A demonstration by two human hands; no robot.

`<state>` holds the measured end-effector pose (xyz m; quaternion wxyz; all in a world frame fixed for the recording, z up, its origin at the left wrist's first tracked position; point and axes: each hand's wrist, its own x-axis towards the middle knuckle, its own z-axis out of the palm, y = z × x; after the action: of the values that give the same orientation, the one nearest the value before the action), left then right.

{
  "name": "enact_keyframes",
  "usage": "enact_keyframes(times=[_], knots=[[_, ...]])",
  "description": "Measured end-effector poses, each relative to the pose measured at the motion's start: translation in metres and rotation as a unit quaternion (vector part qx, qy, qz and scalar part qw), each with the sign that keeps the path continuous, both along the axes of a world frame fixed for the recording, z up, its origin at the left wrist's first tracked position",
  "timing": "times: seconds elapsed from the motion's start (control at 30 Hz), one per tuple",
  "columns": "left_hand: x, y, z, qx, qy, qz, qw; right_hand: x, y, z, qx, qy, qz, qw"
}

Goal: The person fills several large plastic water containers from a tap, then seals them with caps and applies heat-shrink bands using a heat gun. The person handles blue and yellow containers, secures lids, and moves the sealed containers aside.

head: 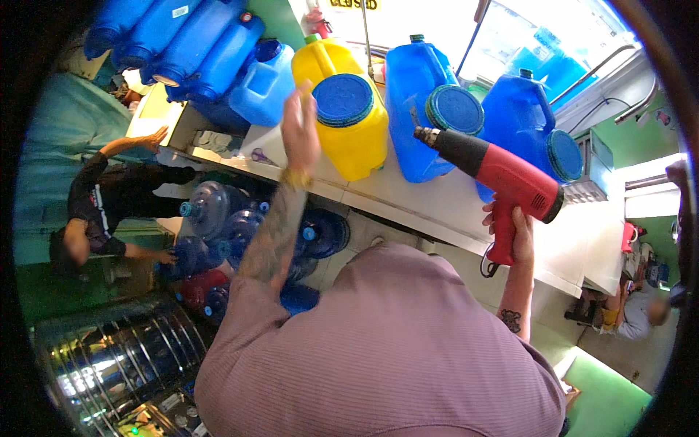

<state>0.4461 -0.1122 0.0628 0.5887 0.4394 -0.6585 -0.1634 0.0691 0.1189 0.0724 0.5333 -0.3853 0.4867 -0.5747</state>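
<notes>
My right hand (522, 234) grips the handle of a red and black heat gun (508, 175). Its metal nozzle points left, towards a blue plastic water jug (407, 120) with a wide blue cap. My left hand (300, 134), slightly blurred, is raised with fingers stretched and nothing in it. It is beside a yellow plastic jug (352, 147), in front of its left edge; I cannot tell whether they touch. The yellow jug's large round blue cap (343, 100) faces me. Another blue jug (508, 114) stands to the right, partly behind the heat gun.
The jugs stand on a white counter (437, 210). Purple-handled scissors (263, 157) lie at its left. Blue containers (185, 43) are stacked at upper left. Large clear-blue bottles (240, 229) crowd the floor, where a person (104, 213) reaches in. Another person (639, 314) is at far right.
</notes>
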Motion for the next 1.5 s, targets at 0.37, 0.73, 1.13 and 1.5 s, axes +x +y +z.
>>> enact_keyframes(times=[0.37, 0.73, 1.13, 1.5], knots=[[-0.04, 0.02, 0.007, 0.172, 0.082, -0.001, 0.982, -0.028, -0.006, -0.004, -0.031, 0.054, -0.069, 0.996], [-0.045, 0.097, 0.023, 0.117, 0.165, -0.144, 0.969, 0.013, -0.016, -0.031, 0.007, -0.041, 0.041, 0.998], [-0.18, 0.084, 0.0, 0.136, 0.218, -0.296, 0.92, -0.133, 0.09, 0.085, -0.175, 0.094, -0.24, 0.95], [-0.347, 0.117, 0.007, 0.124, 0.163, -0.37, 0.906, -0.249, 0.184, 0.054, 0.071, 0.217, -0.204, 0.952]])
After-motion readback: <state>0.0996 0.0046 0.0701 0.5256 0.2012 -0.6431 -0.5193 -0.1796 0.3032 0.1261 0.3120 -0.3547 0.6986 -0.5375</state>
